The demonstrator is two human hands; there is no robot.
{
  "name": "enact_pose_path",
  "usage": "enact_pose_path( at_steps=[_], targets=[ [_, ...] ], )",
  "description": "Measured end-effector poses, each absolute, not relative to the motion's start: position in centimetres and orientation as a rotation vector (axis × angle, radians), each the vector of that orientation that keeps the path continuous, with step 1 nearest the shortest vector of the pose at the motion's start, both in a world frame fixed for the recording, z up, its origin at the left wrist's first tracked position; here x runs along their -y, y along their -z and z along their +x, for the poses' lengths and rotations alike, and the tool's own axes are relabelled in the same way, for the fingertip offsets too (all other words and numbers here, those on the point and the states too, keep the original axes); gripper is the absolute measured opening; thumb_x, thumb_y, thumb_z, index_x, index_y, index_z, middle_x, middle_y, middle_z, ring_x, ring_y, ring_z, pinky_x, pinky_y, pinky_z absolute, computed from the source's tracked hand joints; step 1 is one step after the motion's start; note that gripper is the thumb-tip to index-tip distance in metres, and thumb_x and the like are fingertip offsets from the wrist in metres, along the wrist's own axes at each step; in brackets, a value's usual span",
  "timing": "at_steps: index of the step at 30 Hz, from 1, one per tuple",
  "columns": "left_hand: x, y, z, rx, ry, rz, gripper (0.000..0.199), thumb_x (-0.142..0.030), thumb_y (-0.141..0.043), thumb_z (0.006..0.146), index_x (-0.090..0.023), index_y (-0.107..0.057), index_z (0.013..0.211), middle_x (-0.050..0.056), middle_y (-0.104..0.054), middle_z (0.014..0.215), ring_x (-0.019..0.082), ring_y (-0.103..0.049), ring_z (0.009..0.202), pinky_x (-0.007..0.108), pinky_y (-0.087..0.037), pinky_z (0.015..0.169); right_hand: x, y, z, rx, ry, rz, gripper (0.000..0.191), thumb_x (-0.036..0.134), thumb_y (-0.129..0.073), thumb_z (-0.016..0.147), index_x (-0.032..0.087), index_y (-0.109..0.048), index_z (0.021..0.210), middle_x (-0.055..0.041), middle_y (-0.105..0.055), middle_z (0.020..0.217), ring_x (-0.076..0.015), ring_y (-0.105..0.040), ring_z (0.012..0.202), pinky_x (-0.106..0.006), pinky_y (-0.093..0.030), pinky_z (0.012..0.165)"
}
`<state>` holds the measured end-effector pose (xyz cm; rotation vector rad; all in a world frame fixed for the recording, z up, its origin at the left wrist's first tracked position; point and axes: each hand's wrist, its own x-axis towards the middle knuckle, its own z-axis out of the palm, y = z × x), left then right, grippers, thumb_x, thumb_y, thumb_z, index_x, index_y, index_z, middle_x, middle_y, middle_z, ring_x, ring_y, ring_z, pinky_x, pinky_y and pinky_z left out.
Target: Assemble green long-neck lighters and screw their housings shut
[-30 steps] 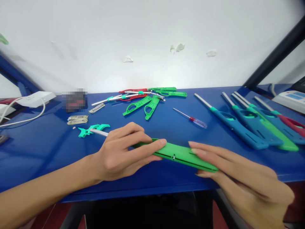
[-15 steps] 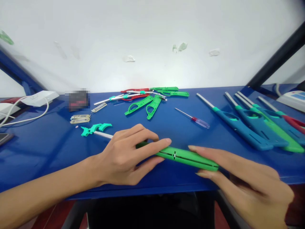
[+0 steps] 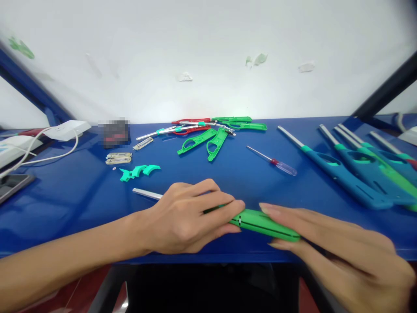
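Left hand (image 3: 187, 217) and right hand (image 3: 342, 252) pinch green handle (image 3: 267, 225); from it, screwdriver (image 3: 284, 168): 12 o'clock; teal pieces (image 3: 138, 171): 10 o'clock.

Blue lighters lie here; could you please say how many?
3, at right: the leftmost lighter, a second lighter beside it, and a third lighter beyond the green one, partly cropped. More may be outside view.

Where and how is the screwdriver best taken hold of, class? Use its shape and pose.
Probably by its translucent handle, from above and the right: the screwdriver lies flat on the blue table, its thick handle toward the right hand, its thin shaft pointing away leftward.
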<state>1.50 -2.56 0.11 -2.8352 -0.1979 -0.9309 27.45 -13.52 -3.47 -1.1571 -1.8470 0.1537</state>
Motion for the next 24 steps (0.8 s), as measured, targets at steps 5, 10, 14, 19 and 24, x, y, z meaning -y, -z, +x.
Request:
enact_pose_path(
  at_steps=[5,10,14,19,24],
  targets=[
    [2.6,-0.1,1.5,0.182,0.949,-2.83,0.022,-0.024,-0.058,0.109,-0.008,-0.069,0.119,0.006,-0.079,0.098,0.018,-0.065,0.079,0.03,-0.055,0.059,13.7,3.4,27.1,1.868,-0.165,-1.176,0.04,0.02,-0.071,0.101,0.041,-0.071,0.135,0.0074,-0.079,0.128,-0.0218,-0.079,0.108,-0.036,-0.066,0.1],
    [2.5,-0.1,1.5,0.194,0.991,-2.841,0.021,-0.024,-0.061,0.107,-0.008,-0.07,0.116,0.006,-0.078,0.095,0.018,-0.061,0.078,0.029,-0.051,0.057,13.1,3.1,27.1,1.904,-0.042,-1.132,0.028,0.018,-0.072,0.101,0.028,-0.075,0.126,0.0049,-0.083,0.117,-0.0132,-0.079,0.102,-0.019,-0.059,0.103],
    [2.6,-0.3,1.5,0.198,0.994,-2.846,0.021,-0.024,-0.063,0.106,-0.008,-0.071,0.117,0.007,-0.079,0.097,0.019,-0.058,0.079,0.029,-0.046,0.053,12.6,2.6,27.1,1.973,-0.066,-1.103,0.018,0.024,-0.07,0.103,0.023,-0.073,0.121,0.0031,-0.082,0.113,-0.008,-0.078,0.098,-0.01,-0.054,0.101],
    [2.6,-0.4,1.4,0.169,0.962,-2.846,0.024,-0.025,-0.064,0.105,-0.006,-0.07,0.12,0.007,-0.078,0.098,0.019,-0.056,0.081,0.03,-0.046,0.052,12.4,2.7,27.2,2.063,-0.048,-1.052,0.026,0.023,-0.066,0.106,0.018,-0.068,0.131,0.0005,-0.081,0.113,-0.0083,-0.075,0.098,-0.013,-0.054,0.1],
    [2.6,-0.1,1.3,0.186,0.931,-2.87,0.024,-0.026,-0.064,0.105,-0.009,-0.069,0.121,0.005,-0.078,0.1,0.019,-0.056,0.082,0.031,-0.05,0.055,12.3,2.9,27.4,2.082,-0.076,-1.027,0.027,0.016,-0.063,0.106,0.018,-0.066,0.133,0.0007,-0.082,0.11,-0.0107,-0.075,0.094,-0.017,-0.058,0.092]
  ],
)
